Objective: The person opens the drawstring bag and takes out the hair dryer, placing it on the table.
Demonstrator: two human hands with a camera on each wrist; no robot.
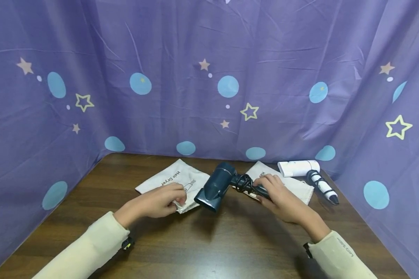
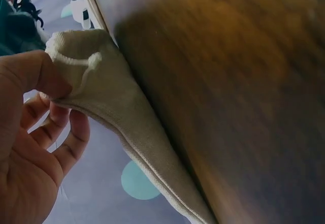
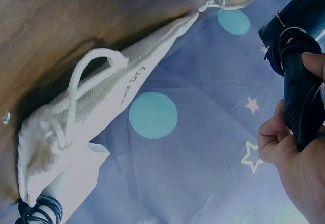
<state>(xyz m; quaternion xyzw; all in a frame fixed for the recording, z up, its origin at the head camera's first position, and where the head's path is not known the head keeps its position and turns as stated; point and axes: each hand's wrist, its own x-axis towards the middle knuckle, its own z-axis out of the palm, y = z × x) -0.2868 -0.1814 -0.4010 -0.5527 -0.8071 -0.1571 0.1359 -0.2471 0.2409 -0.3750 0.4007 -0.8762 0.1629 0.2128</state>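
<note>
My right hand (image 1: 279, 195) grips a dark teal hair dryer (image 1: 218, 184) by its handle, with a black cord wound about it. The dryer is held above the table, its nozzle tilted down and to the left. In the right wrist view the fingers (image 3: 277, 137) wrap the handle. My left hand (image 1: 162, 199) pinches the edge of a white cloth drawstring bag (image 1: 174, 176) printed "Hair Dryer". The left wrist view shows thumb and fingers at the bag's mouth, near its white cord (image 2: 94, 61). The dryer's nozzle hangs just right of this bag.
A second white drawstring bag (image 1: 298, 188) lies behind my right hand. Beside it at the back right is a white hair dryer (image 1: 296, 168) with a black cord round its handle. The brown wooden table (image 1: 209, 248) is bordered by a purple curtain (image 1: 181, 97) with stars and dots.
</note>
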